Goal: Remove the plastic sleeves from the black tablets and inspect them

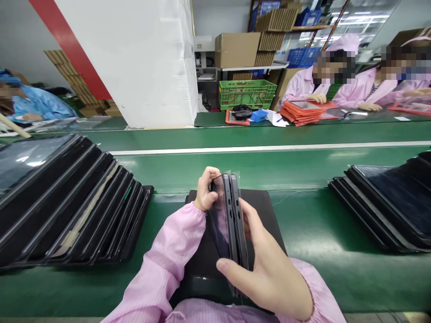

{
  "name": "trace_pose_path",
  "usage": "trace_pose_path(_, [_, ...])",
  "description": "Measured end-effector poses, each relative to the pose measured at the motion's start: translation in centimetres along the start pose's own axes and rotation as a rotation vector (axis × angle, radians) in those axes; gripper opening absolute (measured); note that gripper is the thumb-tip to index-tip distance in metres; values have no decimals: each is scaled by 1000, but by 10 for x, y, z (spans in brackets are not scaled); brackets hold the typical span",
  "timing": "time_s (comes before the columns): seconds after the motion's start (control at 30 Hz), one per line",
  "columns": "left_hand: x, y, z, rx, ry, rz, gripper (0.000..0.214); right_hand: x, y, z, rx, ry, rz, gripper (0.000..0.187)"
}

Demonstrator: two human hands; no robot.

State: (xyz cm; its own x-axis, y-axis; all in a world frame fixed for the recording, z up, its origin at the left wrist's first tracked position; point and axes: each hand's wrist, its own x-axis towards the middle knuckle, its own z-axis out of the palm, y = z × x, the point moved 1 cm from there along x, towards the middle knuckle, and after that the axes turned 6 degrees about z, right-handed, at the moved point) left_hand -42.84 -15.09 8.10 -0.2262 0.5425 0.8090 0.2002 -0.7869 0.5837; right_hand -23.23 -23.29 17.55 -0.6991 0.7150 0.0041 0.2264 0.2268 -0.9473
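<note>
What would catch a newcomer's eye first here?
At the centre, the person's left hand and right hand hold slim dark tablets upright. A fanned black stack and another black stack lie left and right on the green conveyor belt. Beyond, co-workers in pink smocks sit near orange trays.

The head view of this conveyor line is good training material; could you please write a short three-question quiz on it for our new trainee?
1. True or false: the left hand and right hand both hold the dark flat devices in clear film.
2. Multiple choice: what lies beneath the devices? A) a black mat B) an orange stack C) a blue bin
3. Short answer: what colour is the plastic crate beyond the conveyor belt?

Key: 1 true; 2 A; 3 green.
</note>
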Motion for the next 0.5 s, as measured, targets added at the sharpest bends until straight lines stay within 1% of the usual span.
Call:
trace_pose_path(0.23, [-1,11,1,-19,9,78,57,-4,-1,7,-18,3,18,92])
trace_pose_path(0.4, [-2,20,4,-38,-11,115,55,-11,4,11,-54,-17,84,99])
trace_pose_path(0.5, [-2,24,5,-51,-15,131,56,-17,9,12,-85,-19,74,102])
